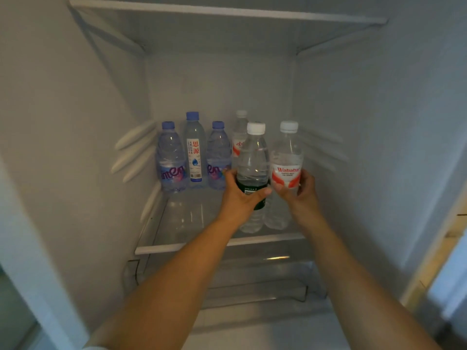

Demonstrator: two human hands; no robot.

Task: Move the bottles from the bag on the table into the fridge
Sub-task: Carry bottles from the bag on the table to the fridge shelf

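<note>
I am looking into the open fridge. My left hand [241,195] grips a clear bottle with a dark green label and white cap [252,157]. My right hand [299,189] grips a red-and-white labelled bottle [286,157] beside it. Both bottles stand upright over the front right of the glass shelf [177,247]. At the back of the shelf stand a blue-capped bottle [170,157], a taller white-labelled bottle [194,150], another blue-capped bottle [217,155] and a white-capped bottle [239,135], partly hidden behind the one in my left hand. The bag and table are out of view.
The fridge's left wall [75,122] and right wall [366,122] enclose the shelf. Another shelf [227,13] runs above. A clear drawer [252,286] sits below. The front left of the glass shelf is bare.
</note>
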